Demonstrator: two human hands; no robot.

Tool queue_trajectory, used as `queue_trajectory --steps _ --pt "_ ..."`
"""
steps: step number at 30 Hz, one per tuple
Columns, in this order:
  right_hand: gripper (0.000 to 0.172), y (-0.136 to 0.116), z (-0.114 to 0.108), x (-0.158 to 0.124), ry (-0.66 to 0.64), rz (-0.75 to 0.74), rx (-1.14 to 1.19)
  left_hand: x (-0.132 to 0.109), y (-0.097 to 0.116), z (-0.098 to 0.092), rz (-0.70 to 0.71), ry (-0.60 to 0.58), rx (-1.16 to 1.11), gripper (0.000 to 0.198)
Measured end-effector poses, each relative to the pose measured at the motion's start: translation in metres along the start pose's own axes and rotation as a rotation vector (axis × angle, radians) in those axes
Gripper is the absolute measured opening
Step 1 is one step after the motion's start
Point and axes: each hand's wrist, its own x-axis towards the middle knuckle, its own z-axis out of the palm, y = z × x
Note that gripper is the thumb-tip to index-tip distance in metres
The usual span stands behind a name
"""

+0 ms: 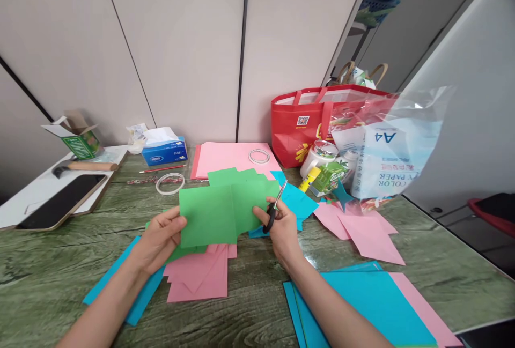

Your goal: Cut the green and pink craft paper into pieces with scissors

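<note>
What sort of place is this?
Likely a craft table in a home or office; which one, I can't tell. Signs: scissors in the right hand, a yellow glue stick, coloured paper spread about.

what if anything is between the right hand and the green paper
Nothing visible: the right hand touches the green paper at its right side. It also holds scissors, blades pointing up, but these don't keep it off the paper.
</note>
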Motion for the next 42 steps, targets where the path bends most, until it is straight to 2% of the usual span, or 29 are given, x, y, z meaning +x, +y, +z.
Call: queue_trajectory --steps 6,12,15,19,25,28,31,33,34,36,38,40,42 --pt "0.045 -0.005 0.0 0.0 -0.014 0.015 -0.093 0.0 -0.006 0.002 -0.09 -0.012 0.176 0.019" --pt "0.045 -0.01 -0.01 0.009 0.109 -0.039 -0.091 0.005 -0.002 0.003 -0.013 0.173 0.217 0.019" --pt "0.043 -0.01 -0.013 0.012 0.112 -0.049 -0.094 0.005 -0.001 0.004 0.024 0.203 0.241 0.021" --pt "0.042 -0.009 -0.012 0.012 0.112 -0.039 -0.087 0.002 -0.005 0.006 -0.005 0.189 0.246 0.022" --pt "0.036 -0.014 -0.012 0.009 0.119 -0.043 -0.067 0.002 -0.008 0.006 -0.102 0.094 0.256 0.022" --pt "0.036 -0.015 -0.014 0.012 0.127 -0.048 -0.053 0.003 -0.006 0.006 -0.048 0.142 0.227 0.021" --pt "0.036 -0.013 -0.015 0.013 0.136 -0.056 -0.012 0.005 -0.002 0.005 0.063 0.258 0.154 0.022" --pt "0.035 -0.013 -0.013 0.01 0.03 -0.027 -0.016 0.006 0.0 0.005 0.113 0.324 0.123 0.022" --pt "0.035 -0.012 -0.011 0.007 -0.083 0.007 -0.028 0.006 0.001 0.004 0.121 0.335 0.121 0.022" --pt "0.036 -0.012 -0.006 -0.003 -0.404 0.114 -0.054 0.006 0.002 0.005 0.129 0.327 0.13 0.022" --pt "0.045 -0.012 -0.001 -0.013 -0.696 0.238 -0.028 0.005 0.002 0.006 0.131 0.308 0.14 0.022" --pt "0.046 -0.01 0.003 -0.021 -0.838 0.304 0.011 0.002 0.003 0.009 0.132 0.293 0.149 0.023" --pt "0.039 -0.009 0.005 -0.026 -0.876 0.332 0.023 0.0 0.003 0.013 0.136 0.273 0.167 0.024"
